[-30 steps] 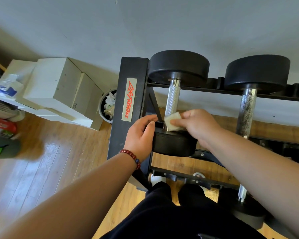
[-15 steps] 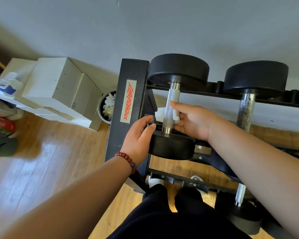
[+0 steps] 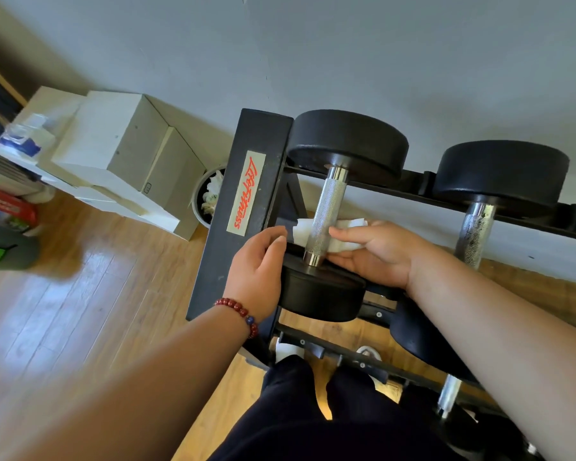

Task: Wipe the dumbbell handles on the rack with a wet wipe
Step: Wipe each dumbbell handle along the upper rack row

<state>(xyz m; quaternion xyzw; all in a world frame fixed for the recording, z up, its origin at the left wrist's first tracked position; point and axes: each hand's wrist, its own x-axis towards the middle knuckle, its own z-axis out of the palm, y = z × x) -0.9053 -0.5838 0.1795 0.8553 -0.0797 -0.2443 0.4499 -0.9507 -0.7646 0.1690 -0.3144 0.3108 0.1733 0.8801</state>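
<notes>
Fig.: end dumbbell (image 3: 348, 146) lies across the rack (image 3: 243, 194) rails, next to the labelled end plate; its knurled handle (image 3: 326, 207) spans the gap btwn rails, so it is reachable all round. L hand (image 3: 256, 264), w/ a bead bracelet (image 3: 243, 315) at the wrist, grips the rim of the near head (image 3: 320, 294), fingers curled over its edge; probable purpose: to stop the dumbbell rolling or sliding under the rubbing. R hand (image 3: 379, 254) holds the wet wipe (image 3: 300, 232) under the handle's near end; thumb lies over the wipe beside the bar, fingers pass beneath and are hidden; wipe shows on both sides of the bar, i.e. wrapped from below, prob. to cover the underside. Wipe sits low on the bar; upper knurling appears yet to be done. Second dumbbell (image 3: 473, 227), to the R, untouched; judged next in line.
</notes>
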